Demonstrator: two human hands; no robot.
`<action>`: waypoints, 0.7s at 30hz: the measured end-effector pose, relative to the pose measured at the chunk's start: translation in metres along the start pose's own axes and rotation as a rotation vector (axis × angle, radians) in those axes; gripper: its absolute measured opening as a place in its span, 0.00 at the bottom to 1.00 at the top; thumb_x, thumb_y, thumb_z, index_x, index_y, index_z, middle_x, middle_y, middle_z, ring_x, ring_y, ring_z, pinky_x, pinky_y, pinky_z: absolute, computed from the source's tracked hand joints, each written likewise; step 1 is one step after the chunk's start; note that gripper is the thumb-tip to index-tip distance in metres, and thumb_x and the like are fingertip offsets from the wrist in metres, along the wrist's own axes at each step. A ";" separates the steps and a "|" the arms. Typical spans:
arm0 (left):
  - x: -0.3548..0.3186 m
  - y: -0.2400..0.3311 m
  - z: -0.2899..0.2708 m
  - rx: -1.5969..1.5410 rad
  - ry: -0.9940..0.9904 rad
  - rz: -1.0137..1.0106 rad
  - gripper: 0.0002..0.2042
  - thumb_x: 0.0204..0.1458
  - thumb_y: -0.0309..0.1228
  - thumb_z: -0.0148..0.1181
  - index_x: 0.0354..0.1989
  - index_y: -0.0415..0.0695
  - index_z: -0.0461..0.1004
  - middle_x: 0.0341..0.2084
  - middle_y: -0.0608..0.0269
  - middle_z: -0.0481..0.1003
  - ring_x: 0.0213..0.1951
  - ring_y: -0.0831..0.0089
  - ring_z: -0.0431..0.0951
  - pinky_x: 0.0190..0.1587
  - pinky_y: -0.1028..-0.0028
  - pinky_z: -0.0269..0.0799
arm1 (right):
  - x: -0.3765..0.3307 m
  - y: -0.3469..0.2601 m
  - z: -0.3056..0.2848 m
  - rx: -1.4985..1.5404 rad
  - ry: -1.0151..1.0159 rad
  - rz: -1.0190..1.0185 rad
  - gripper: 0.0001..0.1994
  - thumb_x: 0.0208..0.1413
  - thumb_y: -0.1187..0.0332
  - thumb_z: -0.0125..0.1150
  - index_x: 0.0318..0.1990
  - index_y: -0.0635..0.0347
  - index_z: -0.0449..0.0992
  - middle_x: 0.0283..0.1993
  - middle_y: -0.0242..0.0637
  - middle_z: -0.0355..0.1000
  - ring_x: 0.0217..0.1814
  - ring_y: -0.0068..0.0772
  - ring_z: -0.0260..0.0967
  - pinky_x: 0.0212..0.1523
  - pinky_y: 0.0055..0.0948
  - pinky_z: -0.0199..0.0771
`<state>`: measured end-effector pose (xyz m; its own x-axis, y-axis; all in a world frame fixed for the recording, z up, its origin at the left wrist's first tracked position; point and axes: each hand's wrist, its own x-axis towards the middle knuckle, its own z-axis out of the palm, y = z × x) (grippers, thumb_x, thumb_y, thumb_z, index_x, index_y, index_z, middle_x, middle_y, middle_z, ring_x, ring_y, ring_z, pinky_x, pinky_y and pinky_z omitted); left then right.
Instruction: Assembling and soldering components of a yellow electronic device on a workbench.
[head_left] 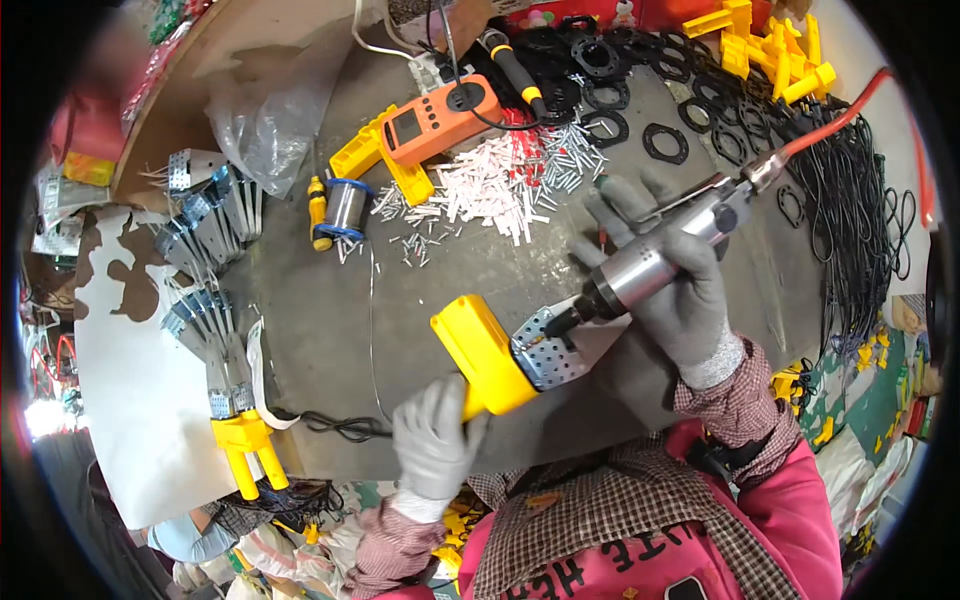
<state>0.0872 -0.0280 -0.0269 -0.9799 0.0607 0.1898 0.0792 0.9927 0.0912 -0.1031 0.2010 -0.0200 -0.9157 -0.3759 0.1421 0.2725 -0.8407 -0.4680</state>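
Observation:
My left hand, in a grey glove, is closed round the handle end of a yellow plastic housing. A perforated metal plate sticks out of the housing's right side. My gloved right hand grips a silver air screwdriver, tilted down to the left, with some fingers spread beyond its body. The screwdriver's black nose lies over the plate; its exact contact is hard to make out. An orange-red hose runs from the tool's back end to the upper right.
White sleeves and screws lie in piles beyond my hands, beside an orange meter and a wire spool. Black rings and cables cover the right. Leftward are metal-plate assemblies and a yellow-handled piece.

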 end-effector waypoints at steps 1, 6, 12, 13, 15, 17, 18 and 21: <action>-0.006 -0.004 -0.014 -0.052 -0.055 0.025 0.33 0.41 0.33 0.74 0.57 0.41 0.67 0.41 0.54 0.77 0.42 0.55 0.78 0.45 0.63 0.74 | -0.001 0.002 0.000 0.035 -0.177 -0.063 0.29 0.59 0.63 0.58 0.66 0.53 0.57 0.70 0.46 0.59 0.74 0.49 0.53 0.70 0.67 0.51; 0.056 -0.016 -0.083 -1.258 -1.110 -0.771 0.21 0.56 0.49 0.60 0.45 0.43 0.74 0.23 0.55 0.77 0.26 0.57 0.81 0.29 0.69 0.76 | -0.009 -0.042 -0.009 -0.043 -0.164 -0.195 0.20 0.57 0.63 0.61 0.57 0.47 0.67 0.61 0.32 0.71 0.74 0.44 0.55 0.70 0.79 0.38; 0.038 -0.020 -0.055 -0.398 -0.412 -0.080 0.22 0.50 0.53 0.65 0.39 0.46 0.74 0.20 0.56 0.76 0.21 0.59 0.80 0.24 0.65 0.75 | -0.038 -0.034 -0.016 0.132 0.199 -0.122 0.20 0.61 0.66 0.56 0.60 0.49 0.68 0.66 0.33 0.67 0.75 0.44 0.53 0.69 0.80 0.36; 0.035 -0.021 -0.045 -0.304 -0.436 -0.046 0.23 0.46 0.52 0.68 0.40 0.47 0.74 0.22 0.56 0.77 0.23 0.57 0.80 0.25 0.63 0.76 | -0.039 -0.032 -0.019 0.145 0.279 -0.034 0.20 0.61 0.66 0.56 0.60 0.50 0.68 0.66 0.34 0.66 0.75 0.45 0.53 0.69 0.80 0.37; 0.036 -0.021 -0.032 -0.231 -0.455 -0.013 0.22 0.42 0.50 0.72 0.38 0.48 0.75 0.23 0.61 0.78 0.24 0.58 0.81 0.27 0.62 0.76 | -0.041 -0.023 -0.019 0.232 0.318 0.001 0.18 0.61 0.68 0.55 0.58 0.55 0.66 0.64 0.41 0.64 0.75 0.49 0.51 0.68 0.77 0.48; 0.035 -0.021 -0.027 -0.219 -0.433 0.017 0.22 0.42 0.50 0.73 0.37 0.48 0.76 0.23 0.61 0.78 0.24 0.58 0.81 0.27 0.63 0.76 | -0.045 -0.021 -0.025 0.253 0.352 0.001 0.17 0.61 0.68 0.55 0.57 0.56 0.66 0.64 0.42 0.64 0.75 0.49 0.51 0.68 0.77 0.48; 0.034 -0.021 -0.025 -0.201 -0.405 0.033 0.22 0.41 0.49 0.73 0.36 0.48 0.76 0.23 0.61 0.78 0.24 0.59 0.81 0.26 0.64 0.76 | -0.046 -0.021 -0.026 0.280 0.374 0.011 0.17 0.61 0.69 0.55 0.57 0.58 0.66 0.64 0.42 0.64 0.75 0.48 0.51 0.68 0.77 0.48; 0.031 -0.023 -0.022 -0.203 -0.375 0.040 0.21 0.40 0.48 0.74 0.35 0.47 0.76 0.23 0.61 0.78 0.23 0.60 0.81 0.25 0.65 0.75 | -0.047 -0.025 -0.024 0.246 0.417 -0.019 0.16 0.61 0.69 0.56 0.56 0.57 0.66 0.64 0.44 0.64 0.75 0.52 0.50 0.68 0.77 0.49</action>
<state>0.0588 -0.0517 -0.0016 -0.9709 0.1701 -0.1683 0.1165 0.9504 0.2885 -0.0734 0.2488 -0.0356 -0.9479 -0.2130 -0.2369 0.2699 -0.9320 -0.2418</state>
